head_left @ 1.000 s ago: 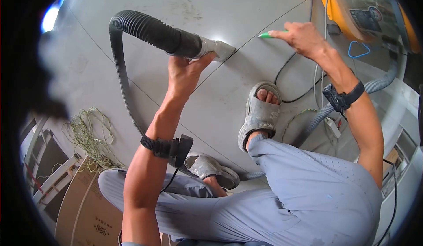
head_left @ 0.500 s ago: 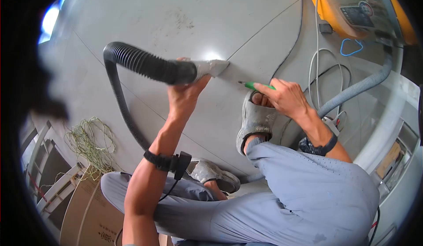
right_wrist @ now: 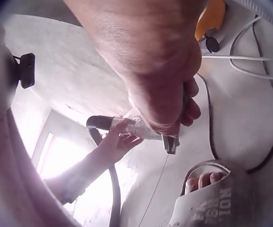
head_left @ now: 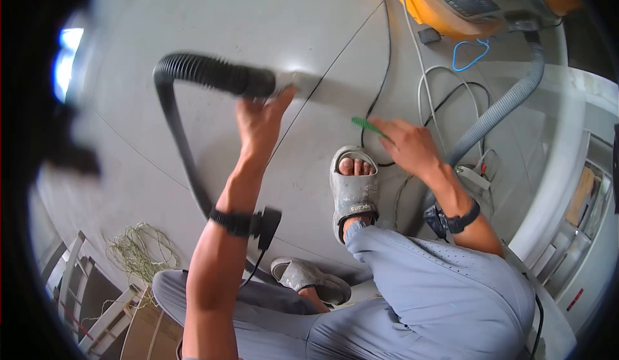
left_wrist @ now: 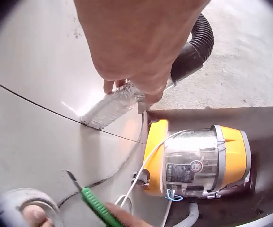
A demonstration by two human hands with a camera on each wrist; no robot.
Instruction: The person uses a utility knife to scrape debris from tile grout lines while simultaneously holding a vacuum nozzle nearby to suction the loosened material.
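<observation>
At the top centre, the left hand [left_wrist: 136, 47] grips a silver taped nozzle [left_wrist: 110, 106], joined to a black ribbed hose [left_wrist: 195, 47] at upper right. A yellow vacuum cleaner [left_wrist: 198, 161] lies at lower right, and a green cutter [left_wrist: 94, 203] at the bottom edge.

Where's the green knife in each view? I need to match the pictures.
Head: the green knife is at centre, held in the right hand, just above the grey sandal.
Left wrist: the knife is at the bottom edge, left of centre.
Right wrist: only its tip shows, under the fist.
Shared landmark: the grey sandal, at bottom left in the left wrist view and bottom right in the right wrist view.
</observation>
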